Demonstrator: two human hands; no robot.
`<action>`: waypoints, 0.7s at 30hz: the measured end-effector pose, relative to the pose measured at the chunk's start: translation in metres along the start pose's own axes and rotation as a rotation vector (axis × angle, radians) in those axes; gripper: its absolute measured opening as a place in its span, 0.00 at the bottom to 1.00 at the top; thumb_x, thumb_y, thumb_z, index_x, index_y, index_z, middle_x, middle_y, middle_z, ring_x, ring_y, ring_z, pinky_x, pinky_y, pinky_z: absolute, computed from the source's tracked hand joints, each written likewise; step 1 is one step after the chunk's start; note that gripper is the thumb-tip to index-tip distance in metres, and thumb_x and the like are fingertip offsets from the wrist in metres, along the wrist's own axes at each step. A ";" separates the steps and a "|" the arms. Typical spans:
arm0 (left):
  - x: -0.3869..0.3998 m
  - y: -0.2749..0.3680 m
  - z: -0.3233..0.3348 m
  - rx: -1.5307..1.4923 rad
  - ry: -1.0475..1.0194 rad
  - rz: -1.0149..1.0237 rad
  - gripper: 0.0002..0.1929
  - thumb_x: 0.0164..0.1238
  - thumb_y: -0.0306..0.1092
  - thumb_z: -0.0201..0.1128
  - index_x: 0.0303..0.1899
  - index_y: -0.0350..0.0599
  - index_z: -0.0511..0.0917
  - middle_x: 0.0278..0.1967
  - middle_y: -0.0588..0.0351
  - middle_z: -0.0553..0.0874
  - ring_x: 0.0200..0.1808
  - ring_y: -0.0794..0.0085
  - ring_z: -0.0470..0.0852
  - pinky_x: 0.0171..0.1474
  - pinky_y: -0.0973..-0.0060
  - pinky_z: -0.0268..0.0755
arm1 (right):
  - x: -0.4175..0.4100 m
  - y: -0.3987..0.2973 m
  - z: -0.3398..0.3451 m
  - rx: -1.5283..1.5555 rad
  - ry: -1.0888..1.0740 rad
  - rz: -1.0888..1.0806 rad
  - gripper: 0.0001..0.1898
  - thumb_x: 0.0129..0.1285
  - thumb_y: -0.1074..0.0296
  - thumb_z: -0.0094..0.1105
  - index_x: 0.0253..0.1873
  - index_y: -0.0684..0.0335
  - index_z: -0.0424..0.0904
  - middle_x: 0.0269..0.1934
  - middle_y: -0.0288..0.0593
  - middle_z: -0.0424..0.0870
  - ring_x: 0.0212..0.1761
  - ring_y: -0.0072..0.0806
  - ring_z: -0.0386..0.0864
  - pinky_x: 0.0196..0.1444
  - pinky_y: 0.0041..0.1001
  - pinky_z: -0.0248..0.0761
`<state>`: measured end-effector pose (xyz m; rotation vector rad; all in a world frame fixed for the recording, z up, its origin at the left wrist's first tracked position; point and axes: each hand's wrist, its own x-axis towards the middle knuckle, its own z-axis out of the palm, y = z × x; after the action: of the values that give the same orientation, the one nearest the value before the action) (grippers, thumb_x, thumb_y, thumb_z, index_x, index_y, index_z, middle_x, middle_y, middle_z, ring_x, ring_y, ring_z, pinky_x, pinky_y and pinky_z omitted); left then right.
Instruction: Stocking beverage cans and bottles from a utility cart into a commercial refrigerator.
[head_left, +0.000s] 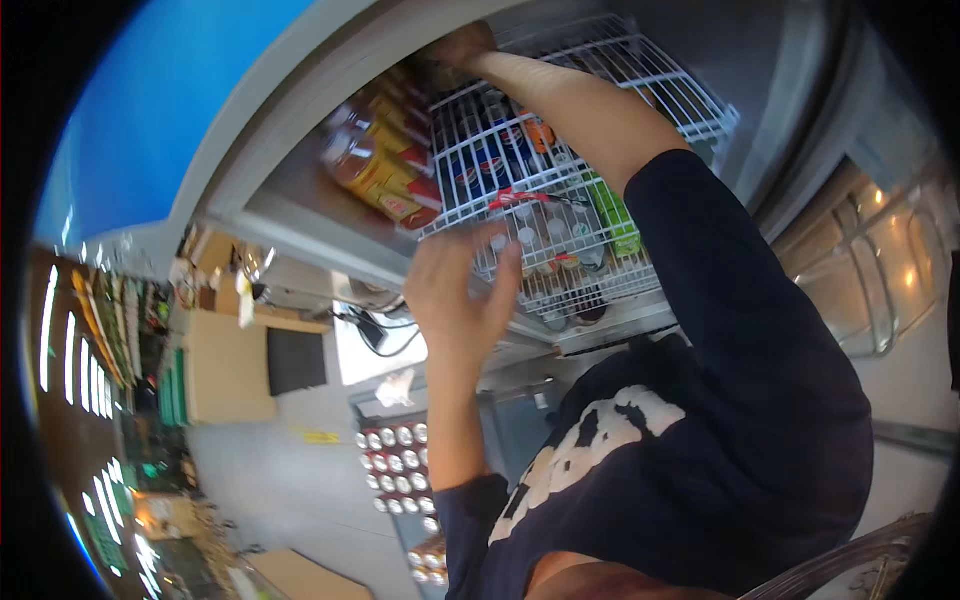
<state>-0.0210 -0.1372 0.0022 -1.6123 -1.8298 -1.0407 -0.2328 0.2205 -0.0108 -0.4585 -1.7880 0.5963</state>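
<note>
My left hand (459, 289) is in front of a white wire shelf (457, 217), thumb and fingers apart and blurred, with nothing visible in it. My right arm reaches across the shelf, deep inside a refrigerated cabinet. At its end my right hand (466, 46) is in shadow near the upper rim, and its fingers and anything in them are hidden. Plastic bottles with yellow and red labels (382, 180) line the left side. Beneath the wire shelf are blue Pepsi cans (491, 166), an orange can (538, 133), white-capped bottles (555, 226) and a green package (615, 214).
The cabinet's pale frame (300, 240) curves past my left hand. Several silver-topped cans (397, 457) stand in rows below, beside my left forearm. A cardboard box (225, 367) and a white table with a black cable (367, 349) are on the left. Clear plastic bins (862, 277) lie at right.
</note>
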 end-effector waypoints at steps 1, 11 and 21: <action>0.031 -0.002 0.024 -0.015 0.009 0.050 0.06 0.66 0.30 0.74 0.43 0.44 0.89 0.40 0.54 0.92 0.39 0.64 0.88 0.44 0.69 0.79 | 0.016 0.033 -0.030 -0.012 0.103 0.035 0.29 0.66 0.52 0.68 0.69 0.57 0.78 0.69 0.57 0.80 0.65 0.54 0.81 0.60 0.47 0.79; 0.206 -0.114 0.153 0.365 -0.075 -0.149 0.22 0.69 0.55 0.68 0.49 0.46 0.91 0.48 0.45 0.94 0.53 0.51 0.92 0.57 0.55 0.82 | -0.088 -0.038 -0.255 0.216 0.246 0.113 0.38 0.55 0.54 0.81 0.64 0.67 0.71 0.51 0.61 0.87 0.56 0.53 0.87 0.58 0.45 0.80; 0.279 -0.299 0.169 1.162 -0.179 0.036 0.48 0.63 0.66 0.71 0.76 0.42 0.69 0.76 0.41 0.75 0.72 0.47 0.79 0.69 0.52 0.76 | -0.114 -0.040 -0.266 0.109 0.219 0.047 0.42 0.59 0.51 0.81 0.70 0.69 0.69 0.61 0.65 0.80 0.65 0.60 0.77 0.70 0.48 0.72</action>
<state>-0.3435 0.1619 0.0506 -0.9814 -1.8975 0.2542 0.0540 0.1663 -0.0121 -0.4735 -1.5322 0.6481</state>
